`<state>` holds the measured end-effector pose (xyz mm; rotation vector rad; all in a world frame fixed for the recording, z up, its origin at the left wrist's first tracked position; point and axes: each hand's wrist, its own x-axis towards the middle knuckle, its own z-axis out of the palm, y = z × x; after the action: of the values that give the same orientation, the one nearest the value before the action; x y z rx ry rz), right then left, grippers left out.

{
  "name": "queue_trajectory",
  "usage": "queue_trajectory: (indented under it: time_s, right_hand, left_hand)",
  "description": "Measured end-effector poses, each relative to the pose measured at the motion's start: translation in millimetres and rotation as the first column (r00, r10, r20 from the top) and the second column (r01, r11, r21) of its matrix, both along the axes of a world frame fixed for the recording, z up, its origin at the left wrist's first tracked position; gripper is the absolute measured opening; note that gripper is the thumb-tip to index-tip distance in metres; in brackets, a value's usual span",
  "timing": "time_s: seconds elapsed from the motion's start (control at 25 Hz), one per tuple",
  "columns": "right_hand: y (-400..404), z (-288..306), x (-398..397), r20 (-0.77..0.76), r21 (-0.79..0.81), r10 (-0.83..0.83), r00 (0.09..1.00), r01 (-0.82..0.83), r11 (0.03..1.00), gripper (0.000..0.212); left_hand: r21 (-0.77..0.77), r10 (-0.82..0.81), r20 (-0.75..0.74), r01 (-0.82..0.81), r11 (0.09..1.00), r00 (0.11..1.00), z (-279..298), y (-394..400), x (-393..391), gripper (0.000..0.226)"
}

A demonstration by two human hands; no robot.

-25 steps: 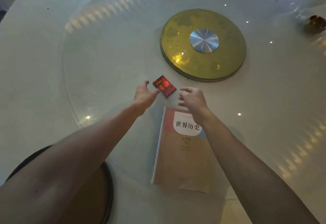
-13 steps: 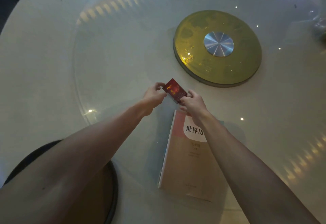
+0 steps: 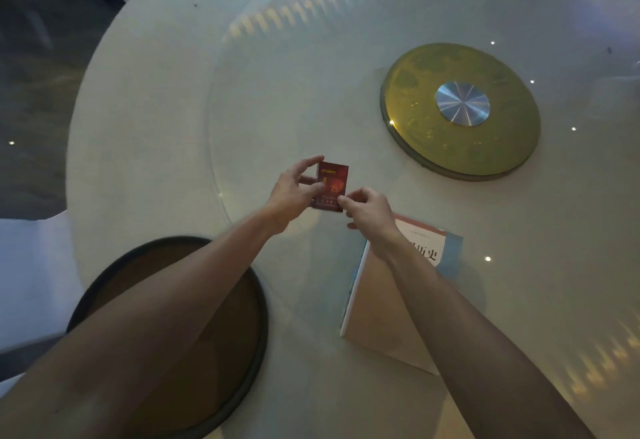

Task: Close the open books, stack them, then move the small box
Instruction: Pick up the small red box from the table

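Note:
A small dark red box is held upright above the glass tabletop, its printed face toward me. My left hand grips its left side with thumb and fingers. My right hand pinches its lower right corner. A closed book with a pale orange cover and Chinese title lies flat on the table to the lower right, partly under my right forearm. A blue edge beneath it at its far right corner suggests another book underneath.
A round gold turntable base with a silver hub sits under the glass at the upper right. A dark round stool seat stands below the table edge at the lower left. The white round table curves away left.
Both hands took hold of the red box and lifted it off the table, turning it upright and carrying it left, away from the book. The view has shifted left.

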<state>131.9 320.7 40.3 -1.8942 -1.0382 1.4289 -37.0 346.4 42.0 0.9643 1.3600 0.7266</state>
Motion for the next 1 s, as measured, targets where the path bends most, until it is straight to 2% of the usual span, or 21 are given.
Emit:
queue_trajectory:
  time_s: [0.08, 0.16, 0.36, 0.44, 0.6, 0.68, 1.0]
  right_hand:
    - [-16, 2, -19, -0.092, -0.027, -0.011, 0.996, 0.008, 1.0, 0.009]
    - [-33, 0, -45, -0.155, -0.051, -0.005, 0.988, -0.003, 0.999, 0.016]
    - [-78, -16, -107, -0.168, -0.141, 0.043, 0.985, -0.067, 0.988, 0.009]
    - [-99, -27, -132, -0.181, -0.198, 0.048, 0.982, -0.085, 0.976, 0.006]
    - [-139, -47, -170, -0.248, -0.322, 0.034, 0.968, -0.115, 0.94, 0.023]
    - [-149, -44, -181, -0.26, -0.353, 0.014, 0.966, -0.109, 0.929, 0.019]
    - [-161, -46, -203, -0.307, -0.418, -0.082, 0.948, -0.057, 0.907, 0.019]
  left_hand:
    - [-0.005, -0.012, -0.042, 0.012, 1.0, 0.999, 3, -18, -25, 0.056]
    - [-0.002, 0.021, -0.114, -0.021, 1.0, 0.993, 4, -41, -51, 0.049]
    - [-0.003, 0.063, -0.247, -0.066, 0.998, 0.967, -10, -99, -115, 0.021]
    - [-0.008, 0.06, -0.302, -0.065, 0.998, 0.952, -22, -121, -139, 0.02]
    - [-0.043, -0.001, -0.426, -0.019, 0.999, 0.905, -41, -155, -174, 0.022]
    - [-0.066, -0.023, -0.472, -0.009, 0.998, 0.882, -49, -167, -186, 0.025]
    - [-0.106, -0.078, -0.498, 0.029, 0.994, 0.864, -63, -171, -194, 0.03]
